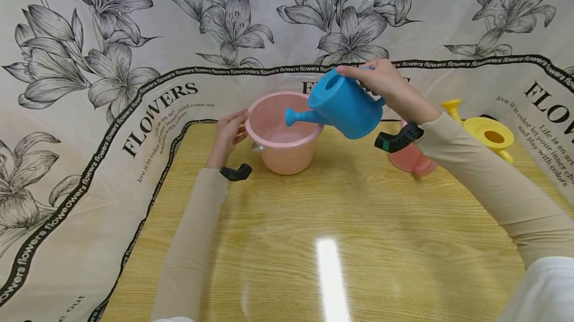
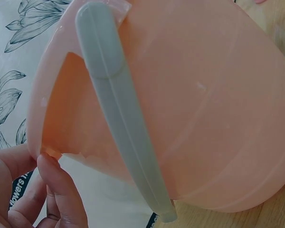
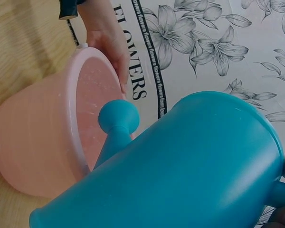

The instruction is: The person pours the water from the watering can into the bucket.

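Observation:
A pink bucket stands on the wooden table, its grey-white handle hanging down the side in the left wrist view. My left hand pinches the bucket's rim on the left between thumb and fingers. My right hand grips the handle of a blue watering can, raised and tilted toward the bucket. The can's round spout head is over the bucket's opening. In the right wrist view small droplets or specks show on the bucket's inner wall.
A pink watering can stands to the right, partly hidden behind my right forearm. Farther right is a yellow watering can. A flower-printed cloth borders the wooden table at the back and sides.

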Action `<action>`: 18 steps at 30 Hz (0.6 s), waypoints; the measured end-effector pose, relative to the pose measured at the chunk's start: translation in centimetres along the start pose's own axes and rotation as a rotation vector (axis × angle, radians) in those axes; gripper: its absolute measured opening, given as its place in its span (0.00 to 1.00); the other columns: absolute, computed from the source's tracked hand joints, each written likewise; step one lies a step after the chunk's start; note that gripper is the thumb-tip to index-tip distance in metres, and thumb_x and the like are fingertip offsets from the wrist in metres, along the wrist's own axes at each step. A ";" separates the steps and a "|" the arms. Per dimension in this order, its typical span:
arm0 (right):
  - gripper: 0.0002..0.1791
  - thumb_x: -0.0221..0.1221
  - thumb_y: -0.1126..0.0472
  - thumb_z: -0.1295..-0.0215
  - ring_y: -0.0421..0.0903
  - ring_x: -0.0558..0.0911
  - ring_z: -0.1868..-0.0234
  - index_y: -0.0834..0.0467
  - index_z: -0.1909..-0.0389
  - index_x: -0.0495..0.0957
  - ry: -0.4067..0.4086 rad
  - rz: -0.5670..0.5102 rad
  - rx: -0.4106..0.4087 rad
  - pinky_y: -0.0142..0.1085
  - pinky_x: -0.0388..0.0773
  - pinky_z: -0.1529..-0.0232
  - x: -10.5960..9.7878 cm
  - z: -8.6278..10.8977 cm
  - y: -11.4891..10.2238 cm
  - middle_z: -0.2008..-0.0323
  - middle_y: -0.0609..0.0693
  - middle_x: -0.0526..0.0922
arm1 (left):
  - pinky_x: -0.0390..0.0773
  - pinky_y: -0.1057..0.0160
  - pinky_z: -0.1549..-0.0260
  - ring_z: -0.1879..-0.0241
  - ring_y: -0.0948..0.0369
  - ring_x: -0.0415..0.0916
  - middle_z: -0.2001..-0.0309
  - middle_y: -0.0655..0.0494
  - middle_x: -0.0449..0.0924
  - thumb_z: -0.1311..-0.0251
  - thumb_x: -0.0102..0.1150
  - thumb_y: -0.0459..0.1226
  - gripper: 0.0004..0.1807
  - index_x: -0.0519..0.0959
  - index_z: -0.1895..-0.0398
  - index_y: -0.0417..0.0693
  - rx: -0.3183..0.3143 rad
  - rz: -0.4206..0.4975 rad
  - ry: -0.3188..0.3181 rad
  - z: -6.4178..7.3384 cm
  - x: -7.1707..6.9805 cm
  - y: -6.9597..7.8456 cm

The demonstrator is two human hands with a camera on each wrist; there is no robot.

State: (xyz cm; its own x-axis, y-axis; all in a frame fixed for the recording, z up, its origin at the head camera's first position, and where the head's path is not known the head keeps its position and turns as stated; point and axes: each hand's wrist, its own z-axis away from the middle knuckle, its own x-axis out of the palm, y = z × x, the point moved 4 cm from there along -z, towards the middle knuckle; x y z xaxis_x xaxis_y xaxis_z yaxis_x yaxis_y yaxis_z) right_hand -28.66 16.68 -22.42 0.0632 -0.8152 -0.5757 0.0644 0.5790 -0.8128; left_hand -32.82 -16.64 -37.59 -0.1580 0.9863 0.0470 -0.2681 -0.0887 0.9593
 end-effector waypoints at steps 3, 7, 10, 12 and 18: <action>0.32 0.60 0.31 0.46 0.44 0.62 0.73 0.48 0.89 0.58 -0.002 -0.009 -0.002 0.49 0.57 0.56 0.0 0.0 0.0 0.87 0.41 0.54 | 0.77 0.76 0.76 0.71 0.67 0.74 0.52 0.56 0.76 0.35 0.57 0.43 0.19 0.78 0.42 0.51 -0.001 -0.003 0.000 0.0 0.0 0.0; 0.32 0.60 0.31 0.46 0.44 0.62 0.73 0.48 0.89 0.58 -0.005 -0.011 -0.004 0.50 0.57 0.56 0.0 0.0 0.0 0.87 0.41 0.54 | 0.77 0.76 0.76 0.72 0.67 0.74 0.54 0.56 0.76 0.34 0.57 0.43 0.19 0.78 0.41 0.51 0.001 -0.006 -0.001 0.1 0.0 0.0; 0.32 0.60 0.31 0.46 0.44 0.62 0.73 0.48 0.89 0.57 -0.008 -0.011 -0.004 0.50 0.57 0.55 0.0 0.0 0.0 0.87 0.41 0.54 | 0.76 0.76 0.76 0.72 0.67 0.74 0.55 0.57 0.76 0.34 0.57 0.43 0.19 0.78 0.42 0.50 0.003 -0.003 -0.001 0.1 0.0 0.0; 0.33 0.60 0.31 0.46 0.44 0.63 0.73 0.48 0.89 0.57 -0.011 -0.014 -0.007 0.51 0.57 0.55 0.0 0.0 0.0 0.87 0.41 0.54 | 0.77 0.76 0.76 0.72 0.67 0.73 0.55 0.57 0.76 0.34 0.57 0.43 0.19 0.78 0.42 0.50 0.004 0.001 0.000 0.1 0.1 0.0; 0.33 0.60 0.30 0.47 0.44 0.63 0.73 0.49 0.88 0.57 -0.013 -0.006 -0.006 0.50 0.57 0.55 0.0 0.0 -0.1 0.87 0.41 0.54 | 0.77 0.76 0.75 0.72 0.67 0.74 0.54 0.57 0.76 0.34 0.57 0.44 0.19 0.78 0.42 0.51 0.003 -0.002 -0.003 0.0 0.0 0.0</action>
State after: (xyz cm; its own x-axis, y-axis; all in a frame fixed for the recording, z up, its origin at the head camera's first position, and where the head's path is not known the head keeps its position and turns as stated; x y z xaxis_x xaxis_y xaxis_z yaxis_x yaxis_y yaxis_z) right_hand -28.64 16.64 -22.37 0.0756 -0.8182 -0.5700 0.0588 0.5743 -0.8165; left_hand -32.79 -16.62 -37.63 -0.1542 0.9870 0.0458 -0.2653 -0.0860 0.9603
